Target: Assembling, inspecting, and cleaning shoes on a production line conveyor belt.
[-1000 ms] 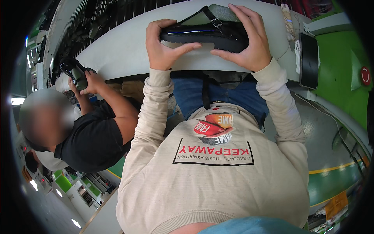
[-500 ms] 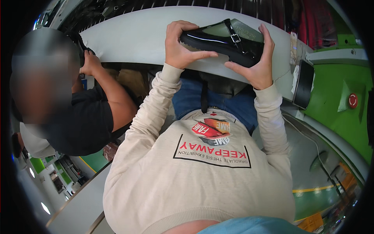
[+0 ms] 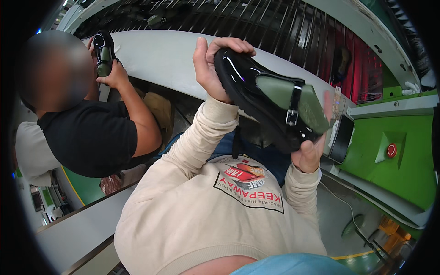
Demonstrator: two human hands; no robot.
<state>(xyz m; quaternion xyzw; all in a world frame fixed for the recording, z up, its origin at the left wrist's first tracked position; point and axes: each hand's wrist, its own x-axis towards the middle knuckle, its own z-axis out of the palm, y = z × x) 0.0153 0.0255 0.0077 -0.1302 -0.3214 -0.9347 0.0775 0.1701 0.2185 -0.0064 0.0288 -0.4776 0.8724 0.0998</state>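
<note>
While blurring hides the head (image 3: 55, 73) of a co-worker (image 3: 91, 133) at far left, the left hand (image 3: 211, 73) curls its grip round the toe of a glossy black shoe (image 3: 252, 98), its fingers partly covered by it. Held up before the near edge of a smooth white table (image 3: 165, 55), the shoe shows a thick dark sole, a dull green form (image 3: 277, 91) inside and a shiny-buckled strap (image 3: 295, 96), and the right hand (image 3: 309, 155) clasps its grip on the heel end, most fingers hidden.

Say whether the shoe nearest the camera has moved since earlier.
Yes: the shoe has come toward the sweatshirt, now overlapping the near edge of the white table.
</note>
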